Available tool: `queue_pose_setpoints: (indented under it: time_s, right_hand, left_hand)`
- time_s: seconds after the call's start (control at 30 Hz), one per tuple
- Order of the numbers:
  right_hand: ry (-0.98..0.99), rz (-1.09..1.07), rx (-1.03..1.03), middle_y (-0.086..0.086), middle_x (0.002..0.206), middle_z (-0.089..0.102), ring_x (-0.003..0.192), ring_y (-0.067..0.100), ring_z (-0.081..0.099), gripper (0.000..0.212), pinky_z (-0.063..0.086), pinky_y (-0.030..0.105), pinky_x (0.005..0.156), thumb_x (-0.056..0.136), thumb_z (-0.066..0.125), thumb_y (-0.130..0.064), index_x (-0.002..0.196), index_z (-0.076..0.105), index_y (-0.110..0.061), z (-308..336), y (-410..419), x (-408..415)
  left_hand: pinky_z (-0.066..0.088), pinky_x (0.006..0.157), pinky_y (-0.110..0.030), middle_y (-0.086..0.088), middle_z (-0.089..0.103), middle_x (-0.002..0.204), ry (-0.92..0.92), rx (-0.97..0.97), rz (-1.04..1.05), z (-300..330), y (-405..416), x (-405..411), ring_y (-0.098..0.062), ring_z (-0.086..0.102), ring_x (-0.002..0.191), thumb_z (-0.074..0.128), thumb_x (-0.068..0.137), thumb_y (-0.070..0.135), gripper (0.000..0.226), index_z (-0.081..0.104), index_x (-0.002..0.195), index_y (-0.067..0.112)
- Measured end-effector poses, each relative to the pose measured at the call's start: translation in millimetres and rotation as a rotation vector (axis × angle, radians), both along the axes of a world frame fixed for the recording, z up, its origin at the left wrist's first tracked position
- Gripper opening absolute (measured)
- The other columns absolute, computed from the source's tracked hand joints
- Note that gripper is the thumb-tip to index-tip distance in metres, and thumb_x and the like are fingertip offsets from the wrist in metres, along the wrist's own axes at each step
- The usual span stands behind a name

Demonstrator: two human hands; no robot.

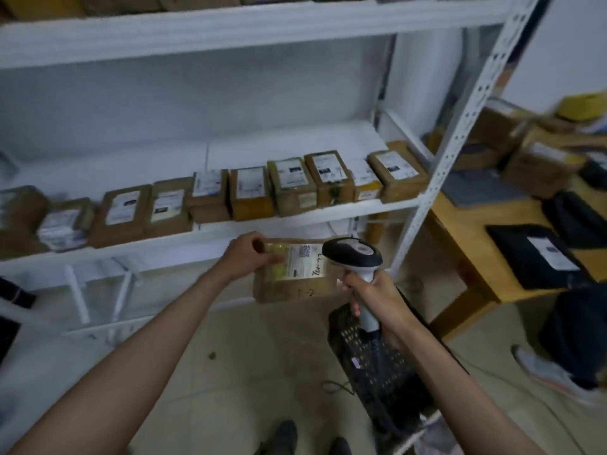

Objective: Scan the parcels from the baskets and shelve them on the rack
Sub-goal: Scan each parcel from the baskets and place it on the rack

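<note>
Parcel held up for scanning below the rack's shelf.

The left hand [248,257] grips the parcel's [295,274] left end, label up, long axis running left to right; just right of it, the right hand [369,300] grips the scanner [353,257], whose head overlaps the label's right edge.

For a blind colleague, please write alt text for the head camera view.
The left hand holds a brown parcel while the right hand aims a scanner at its label, before a white rack lined with parcels.
</note>
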State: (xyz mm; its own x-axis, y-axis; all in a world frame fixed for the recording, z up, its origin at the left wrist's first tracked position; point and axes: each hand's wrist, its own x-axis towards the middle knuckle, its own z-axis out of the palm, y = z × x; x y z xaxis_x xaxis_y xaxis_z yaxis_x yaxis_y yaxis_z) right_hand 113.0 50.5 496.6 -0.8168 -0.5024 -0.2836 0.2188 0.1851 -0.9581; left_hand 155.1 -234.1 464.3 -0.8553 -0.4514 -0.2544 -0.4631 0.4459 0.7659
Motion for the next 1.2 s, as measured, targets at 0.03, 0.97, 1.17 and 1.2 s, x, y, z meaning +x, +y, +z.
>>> queue_pose_setpoints:
  time_s: [0.03,0.97,1.17,1.2]
  right_hand:
    - [0.022,0.017,0.009,0.017,0.062,0.056,0.047,0.021,0.049,0.015,0.042,0.031,0.053,0.094,0.063,-0.012,0.083,0.063,-0.003,0.8,1.4,-1.5]
    - [0.687,0.296,0.028,-0.012,0.097,0.067,0.087,0.001,0.062,0.038,0.042,0.004,0.068,0.087,0.077,-0.012,0.119,0.062,-0.025,39.3,-10.0,-7.6]
    - [0.652,0.309,0.058,-0.019,0.077,0.064,0.064,-0.008,0.060,0.025,0.041,0.007,0.057,0.088,0.077,-0.014,0.104,0.062,-0.027,41.6,-4.1,-9.1]
    - [0.633,0.309,0.054,-0.017,0.073,0.064,0.061,-0.006,0.060,0.021,0.042,0.009,0.055,0.089,0.076,-0.015,0.102,0.063,-0.025,43.3,-3.5,-10.5]
  left_hand:
    - [0.059,0.075,-0.039,-0.002,0.071,0.096,0.017,-0.015,0.013,6.3,-3.2,1.5,-0.021,0.068,0.093,0.089,0.070,0.049,0.046,0.068,0.098,0.019]
    - [0.047,0.079,-0.028,0.005,0.059,0.118,0.016,-0.432,-0.206,106.8,-8.9,-17.6,-0.016,0.057,0.102,0.051,0.098,0.059,0.060,0.048,0.142,0.019]
    - [0.042,0.077,-0.026,0.002,0.060,0.120,0.075,-0.421,-0.172,117.1,-1.1,-10.5,-0.018,0.057,0.106,0.053,0.101,0.048,0.050,0.050,0.140,0.017]
    - [0.042,0.075,-0.025,0.002,0.060,0.122,0.084,-0.410,-0.158,119.0,-0.6,-8.7,-0.018,0.057,0.106,0.053,0.101,0.048,0.051,0.049,0.141,0.017]
